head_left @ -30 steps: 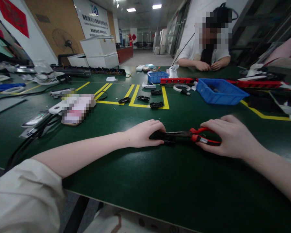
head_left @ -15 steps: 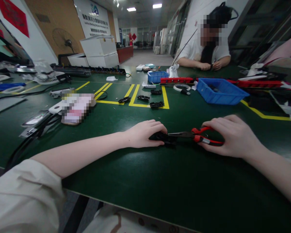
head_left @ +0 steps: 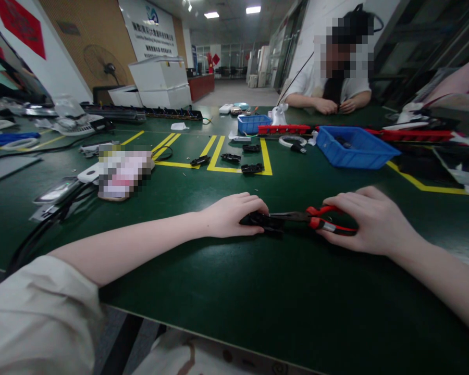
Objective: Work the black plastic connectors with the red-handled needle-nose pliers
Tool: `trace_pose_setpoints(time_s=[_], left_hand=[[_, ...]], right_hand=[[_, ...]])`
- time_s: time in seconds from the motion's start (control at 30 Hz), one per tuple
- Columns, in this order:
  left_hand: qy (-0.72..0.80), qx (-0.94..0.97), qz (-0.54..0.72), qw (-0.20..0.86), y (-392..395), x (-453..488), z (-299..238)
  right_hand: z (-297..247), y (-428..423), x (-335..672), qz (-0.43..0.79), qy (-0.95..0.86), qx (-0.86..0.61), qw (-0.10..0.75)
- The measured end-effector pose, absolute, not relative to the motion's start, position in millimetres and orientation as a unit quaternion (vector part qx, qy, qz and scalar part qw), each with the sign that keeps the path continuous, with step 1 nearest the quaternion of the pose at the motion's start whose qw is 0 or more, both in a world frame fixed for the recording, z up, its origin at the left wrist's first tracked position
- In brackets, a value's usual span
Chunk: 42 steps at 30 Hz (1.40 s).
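Pink phone (head_left: 119,179), left of frame, on green table (head_left: 203,291). Left hand (head_left: 234,214), centre, fingers curled closed round black part (head_left: 271,225). Pliers (head_left: 295,216) just right of centre, tips at the part, contact unclear. Blue bin (head_left: 357,156), upper right. Right hand (head_left: 369,221), right of frame, loosely closed round pliers' spread red handles.

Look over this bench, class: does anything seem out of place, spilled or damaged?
One small black part looks misplaced: it lies askew across a corner of yellow tape, whereas two similar parts sit inside the neighbouring taped outline. No spill or damage is evident.
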State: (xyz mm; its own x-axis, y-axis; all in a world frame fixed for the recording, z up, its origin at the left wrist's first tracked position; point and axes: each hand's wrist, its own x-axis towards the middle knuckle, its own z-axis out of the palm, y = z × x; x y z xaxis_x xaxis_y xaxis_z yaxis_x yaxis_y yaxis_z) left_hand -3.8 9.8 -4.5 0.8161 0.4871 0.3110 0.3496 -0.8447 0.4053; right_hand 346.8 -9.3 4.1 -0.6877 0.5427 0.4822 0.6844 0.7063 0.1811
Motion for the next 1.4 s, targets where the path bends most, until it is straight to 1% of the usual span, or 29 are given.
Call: trace_pose_setpoints(time_s=[0.1, 0.2, 0.4, 0.8, 1.07, 1.2, 1.4], left_hand=[[0.212, 0.94, 0.207, 0.172, 10, -4, -4], [0.21, 0.941, 0.201, 0.172, 10, -4, -4], [0.204, 0.945, 0.198, 0.161, 11, -4, -4], [0.189, 0.945, 0.194, 0.183, 12, -5, -2], [0.2, 0.945, 0.197, 0.169, 11, -5, -5], [0.198, 0.947, 0.196, 0.162, 11, -5, -5], [0.23, 0.934, 0.196, 0.191, 9, -4, -3]], right_hand=[[6, -9, 348, -0.174, -0.903, -0.339, 0.197], [9, -8, 347, -0.206, -0.907, -0.303, 0.209], [13, -8, 344, -0.248, -0.908, -0.266, 0.208], [10, -5, 347, -0.203, -0.914, -0.291, 0.198], [1, -5, 354, -0.16, -0.911, -0.333, 0.183], [-1, -4, 356, -0.171, -0.91, -0.335, 0.174], [2, -5, 349, -0.204, -0.906, -0.319, 0.188]])
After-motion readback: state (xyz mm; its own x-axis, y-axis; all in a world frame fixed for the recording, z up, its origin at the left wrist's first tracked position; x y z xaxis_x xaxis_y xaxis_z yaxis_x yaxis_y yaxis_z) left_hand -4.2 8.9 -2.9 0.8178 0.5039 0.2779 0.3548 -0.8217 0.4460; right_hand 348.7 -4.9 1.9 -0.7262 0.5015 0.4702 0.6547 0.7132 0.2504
